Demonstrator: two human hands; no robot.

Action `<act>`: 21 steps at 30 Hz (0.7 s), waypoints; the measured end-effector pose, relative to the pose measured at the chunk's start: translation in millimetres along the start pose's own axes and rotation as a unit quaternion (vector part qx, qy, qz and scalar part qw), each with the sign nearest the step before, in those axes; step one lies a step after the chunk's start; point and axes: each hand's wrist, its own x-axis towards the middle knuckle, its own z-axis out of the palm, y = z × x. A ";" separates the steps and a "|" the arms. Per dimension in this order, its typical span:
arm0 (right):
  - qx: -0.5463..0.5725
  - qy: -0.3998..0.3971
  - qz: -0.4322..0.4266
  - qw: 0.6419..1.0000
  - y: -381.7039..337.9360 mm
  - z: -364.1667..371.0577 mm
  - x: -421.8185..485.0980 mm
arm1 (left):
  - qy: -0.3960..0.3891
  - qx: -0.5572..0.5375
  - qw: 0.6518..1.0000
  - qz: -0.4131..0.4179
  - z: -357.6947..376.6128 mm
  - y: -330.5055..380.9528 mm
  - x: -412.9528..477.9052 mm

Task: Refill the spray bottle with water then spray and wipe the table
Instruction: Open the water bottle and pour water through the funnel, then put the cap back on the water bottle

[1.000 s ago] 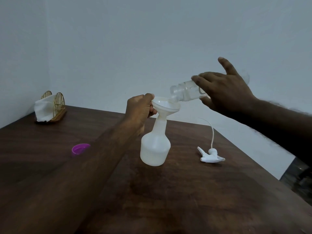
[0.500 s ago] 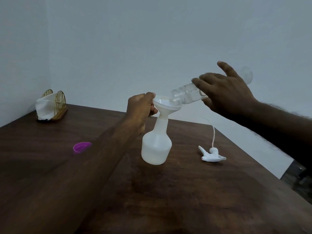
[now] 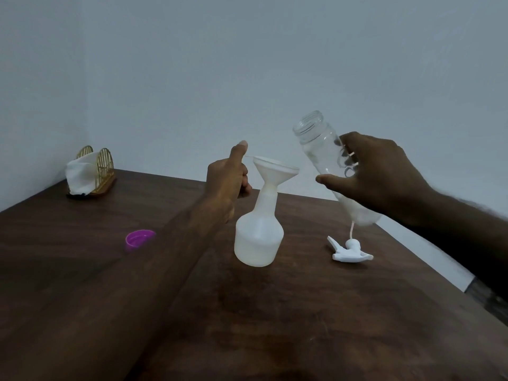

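A white translucent spray bottle stands uncapped on the dark wooden table, tilted slightly, with a white funnel in its neck. My left hand pinches the funnel's small tab at its left rim, thumb up. My right hand grips a clear water bottle, now held mouth-up and leaning left, to the right of the funnel. The white spray head with its thin tube lies on the table right of the spray bottle.
A purple cap lies on the table to the left. A gold wire holder with a white cloth stands at the far left corner by the wall. The table's right edge runs close past the spray head.
My right hand has swung the clear bottle from pouring into the funnel to mouth-up, away to the right. My left hand stays at the funnel.
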 end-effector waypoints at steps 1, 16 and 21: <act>0.030 -0.007 0.019 0.999 -5.6 -3.0 -5.0 | 0.008 0.005 1.000 -0.001 -1.9 -1.6 1.4; 0.350 -0.029 0.071 0.934 -114.0 50.7 -47.9 | 0.006 0.539 0.785 0.306 -100.4 -45.8 -3.9; 0.411 -0.015 0.085 0.907 -140.4 85.8 -45.7 | -0.002 0.671 0.689 0.275 -149.8 -26.2 -10.4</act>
